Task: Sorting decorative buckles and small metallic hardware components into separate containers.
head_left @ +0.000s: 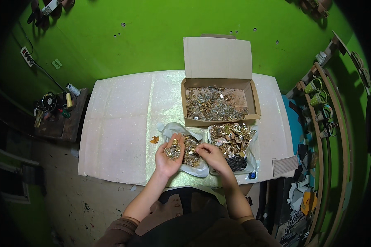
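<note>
My left hand [166,163] is turned palm up and cupped, with a heap of small shiny gold and silver metal pieces [173,151] resting in it. Right beside it is a paper-lined tray [200,172] of similar gold-toned pieces [191,153]. Over that tray's right side, my right hand [211,156] has its thumb and fingers pinched together. Whatever the pinch may hold is too small to make out. A second lined tray [253,153] to the right carries larger gold metal fittings [233,138] and a pile of black pieces [236,163].
Behind the trays, an open cardboard box [216,123] holds many loose metal pieces. A small orange-brown item [154,140] lies left of my left hand on the pale covered table [115,123]. A ridged rectangular piece [285,166] sits near the right edge. Wooden racks [325,123] stand at right.
</note>
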### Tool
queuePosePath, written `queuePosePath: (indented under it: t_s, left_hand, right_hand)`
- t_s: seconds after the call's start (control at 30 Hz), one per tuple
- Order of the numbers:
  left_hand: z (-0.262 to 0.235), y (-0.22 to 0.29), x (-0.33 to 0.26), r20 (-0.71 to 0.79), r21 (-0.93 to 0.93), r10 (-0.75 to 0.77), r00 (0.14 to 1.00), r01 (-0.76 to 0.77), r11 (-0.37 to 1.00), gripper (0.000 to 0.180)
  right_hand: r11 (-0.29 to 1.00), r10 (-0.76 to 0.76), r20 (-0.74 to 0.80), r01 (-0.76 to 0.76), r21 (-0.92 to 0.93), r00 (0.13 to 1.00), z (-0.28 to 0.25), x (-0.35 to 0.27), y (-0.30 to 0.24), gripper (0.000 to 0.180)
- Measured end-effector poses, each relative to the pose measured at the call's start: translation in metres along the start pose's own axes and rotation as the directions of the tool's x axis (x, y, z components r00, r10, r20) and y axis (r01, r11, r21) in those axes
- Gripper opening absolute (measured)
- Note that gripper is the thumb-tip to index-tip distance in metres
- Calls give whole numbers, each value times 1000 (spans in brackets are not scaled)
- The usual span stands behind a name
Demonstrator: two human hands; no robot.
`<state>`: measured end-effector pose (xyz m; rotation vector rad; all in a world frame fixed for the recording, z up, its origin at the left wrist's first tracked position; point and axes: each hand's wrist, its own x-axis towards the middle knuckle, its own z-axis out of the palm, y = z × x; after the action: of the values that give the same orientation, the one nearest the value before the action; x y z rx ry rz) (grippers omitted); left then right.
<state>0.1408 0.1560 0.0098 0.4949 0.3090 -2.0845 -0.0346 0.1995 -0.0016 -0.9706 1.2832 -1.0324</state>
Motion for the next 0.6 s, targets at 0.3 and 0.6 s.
queuePosePath:
  t_s: [0.3,0.6]
  left_hand:
    - [-6,22,3,55,8,38,998,-38,999,39]
    - [-5,14,1,57,56,-29,998,26,998,40]
  right_hand:
    - [984,22,-48,-30,-177,999,-2,-2,2,17]
    - [882,-237,-47,195,-428,970,19,-8,-28,15]
